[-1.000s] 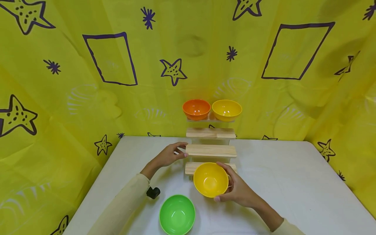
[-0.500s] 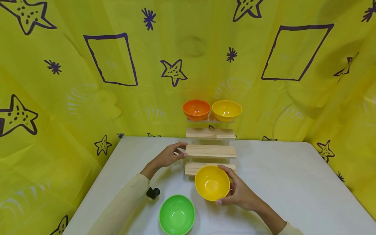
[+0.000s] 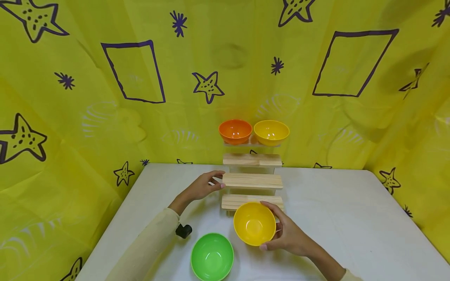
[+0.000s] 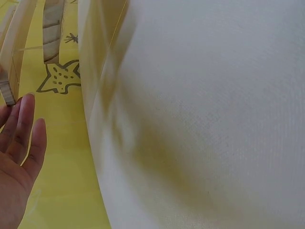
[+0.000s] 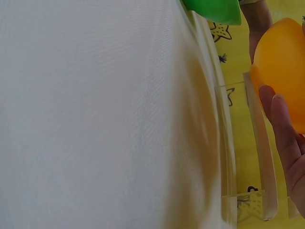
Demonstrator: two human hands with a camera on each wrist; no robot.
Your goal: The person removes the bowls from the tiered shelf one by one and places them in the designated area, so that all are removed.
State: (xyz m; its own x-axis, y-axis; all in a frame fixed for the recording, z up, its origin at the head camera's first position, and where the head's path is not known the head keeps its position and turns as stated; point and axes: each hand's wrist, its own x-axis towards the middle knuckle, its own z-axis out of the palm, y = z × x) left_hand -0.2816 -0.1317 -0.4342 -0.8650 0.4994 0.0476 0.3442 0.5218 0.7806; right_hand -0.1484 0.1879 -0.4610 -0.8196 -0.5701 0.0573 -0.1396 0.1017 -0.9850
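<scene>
Left of centre, the left hand [image 3: 199, 186] rests relaxed fingers against the wooden rack [image 3: 252, 180]; a light, even touch should steady it best. At lower centre, the yellow bowl [image 3: 254, 223] calls for careful, balanced handling; the right hand [image 3: 290, 235], right of it, grips its side between thumb and fingers.

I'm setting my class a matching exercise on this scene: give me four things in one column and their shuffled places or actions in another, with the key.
Things:
1. orange bowl
2. green bowl
3. left hand
4. right hand

Places or actions:
A. holds a yellow bowl
B. on the top shelf
C. at one end of a lower shelf
D. on the white table

Pairs: 1-B, 2-D, 3-C, 4-A
</scene>
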